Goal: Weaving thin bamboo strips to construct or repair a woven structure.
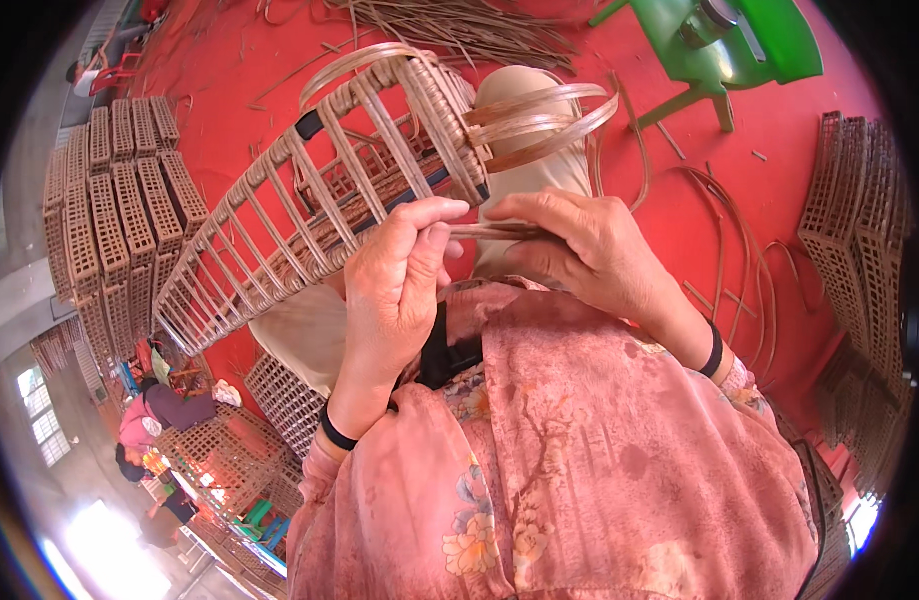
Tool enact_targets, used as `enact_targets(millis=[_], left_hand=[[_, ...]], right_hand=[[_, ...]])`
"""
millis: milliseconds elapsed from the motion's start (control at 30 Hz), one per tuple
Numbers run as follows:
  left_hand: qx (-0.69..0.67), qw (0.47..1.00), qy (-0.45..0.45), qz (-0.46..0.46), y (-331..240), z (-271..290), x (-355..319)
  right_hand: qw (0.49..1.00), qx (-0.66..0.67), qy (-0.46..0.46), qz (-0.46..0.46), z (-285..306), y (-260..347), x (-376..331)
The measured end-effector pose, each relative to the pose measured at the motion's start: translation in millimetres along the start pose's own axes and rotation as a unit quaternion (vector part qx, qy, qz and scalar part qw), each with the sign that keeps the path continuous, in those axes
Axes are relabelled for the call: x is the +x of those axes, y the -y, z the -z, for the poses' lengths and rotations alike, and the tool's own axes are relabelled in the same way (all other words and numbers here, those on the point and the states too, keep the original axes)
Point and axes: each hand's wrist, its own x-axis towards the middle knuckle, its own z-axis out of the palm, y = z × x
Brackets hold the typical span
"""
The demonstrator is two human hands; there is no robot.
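Across my lap leans a woven rattan frame with slatted sides and wrapped rims, its wide end toward the upper middle. Loops of flat rattan strip curl out from its right corner. My left hand is closed, thumb against the fingers, on a thin rattan strand near that corner. The same strand runs across to my right hand, whose thumb and fingers pinch its other end. Both hands are just below the frame's corner, a short gap apart.
Stacks of woven lattice panels stand at the left, more panels at the right. A green plastic chair holds a dark jar. Loose rattan strips lie on the red floor. Another person is at lower left.
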Motion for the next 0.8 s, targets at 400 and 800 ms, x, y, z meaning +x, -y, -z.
enact_targets(millis=[400,800], left_hand=[[-0.012,0.999,-0.008,0.028,-3.4,-16.0,4.4],[-0.046,0.990,-0.131,0.009,0.2,-12.5,19.4]], right_hand=[[0.997,-0.062,-0.054,0.013,-5.1,-8.1,-1.6],[0.982,-0.029,-0.185,0.000,0.3,-8.6,21.9]])
